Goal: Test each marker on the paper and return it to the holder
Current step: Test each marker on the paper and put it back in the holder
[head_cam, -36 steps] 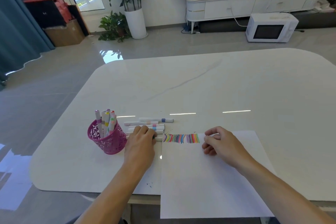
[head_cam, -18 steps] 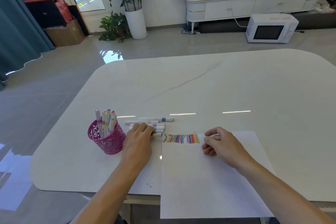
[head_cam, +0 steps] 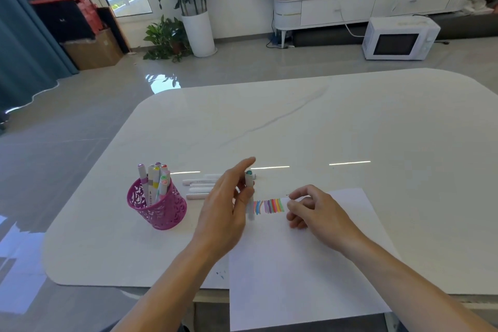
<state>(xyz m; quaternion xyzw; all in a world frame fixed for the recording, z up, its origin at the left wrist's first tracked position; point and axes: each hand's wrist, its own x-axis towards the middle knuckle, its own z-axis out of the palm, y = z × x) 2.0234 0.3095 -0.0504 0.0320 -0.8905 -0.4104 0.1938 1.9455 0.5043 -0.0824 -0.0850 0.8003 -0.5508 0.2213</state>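
My left hand (head_cam: 229,202) is raised above the table and grips a white marker with a teal cap (head_cam: 249,191), held nearly upright over the paper's left edge. My right hand (head_cam: 315,207) rests curled on the white paper (head_cam: 301,264), just right of a row of coloured test strokes (head_cam: 269,205); whether it holds anything is unclear. A pink lattice holder (head_cam: 157,206) with several markers stands to the left. Several white markers (head_cam: 199,187) lie on the table between the holder and my left hand.
The paper overhangs the white table's (head_cam: 323,129) front edge. Beyond the table are a potted plant (head_cam: 198,32), a white microwave (head_cam: 398,38) on the floor, a low white cabinet and a cardboard box (head_cam: 94,51).
My left hand rose off the row of lying markers with one marker in it and moved right toward the paper. My right hand stayed put on the paper.
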